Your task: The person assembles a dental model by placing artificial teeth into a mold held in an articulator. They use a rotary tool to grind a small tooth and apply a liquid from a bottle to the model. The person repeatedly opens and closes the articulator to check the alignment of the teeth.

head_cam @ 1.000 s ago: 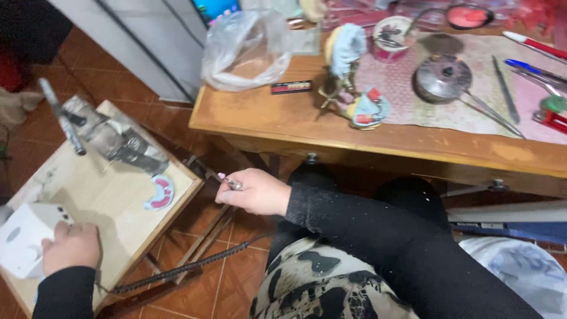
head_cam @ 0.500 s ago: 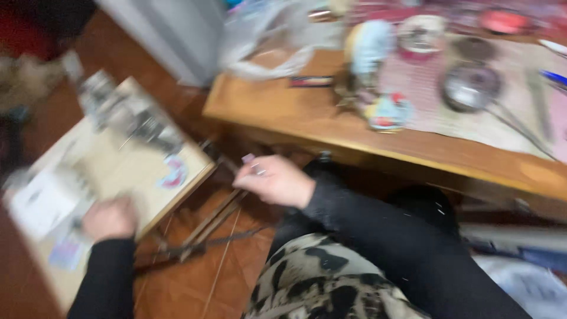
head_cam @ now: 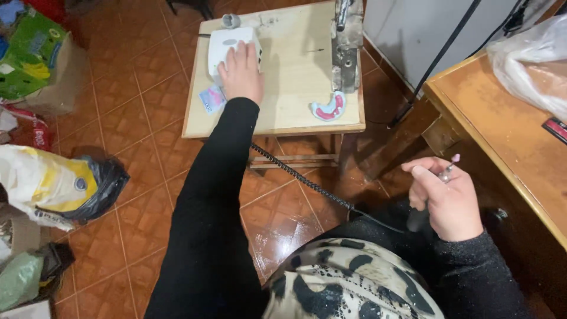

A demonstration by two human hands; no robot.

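While the left hand (head_cam: 241, 72) lies flat, fingers (head_cam: 236, 54) spread, on the white control box (head_cam: 227, 42) on the small wooden surface (head_cam: 295, 77), the right hand (head_cam: 446, 201) grips a rotary handpiece (head_cam: 444, 172), long axis slanting, pink tip up-right beyond the fingers.

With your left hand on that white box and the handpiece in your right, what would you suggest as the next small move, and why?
Probably work the control on the white box: the left hand already rests on it, while the right hand holds the handpiece clear of the pink dental cast.
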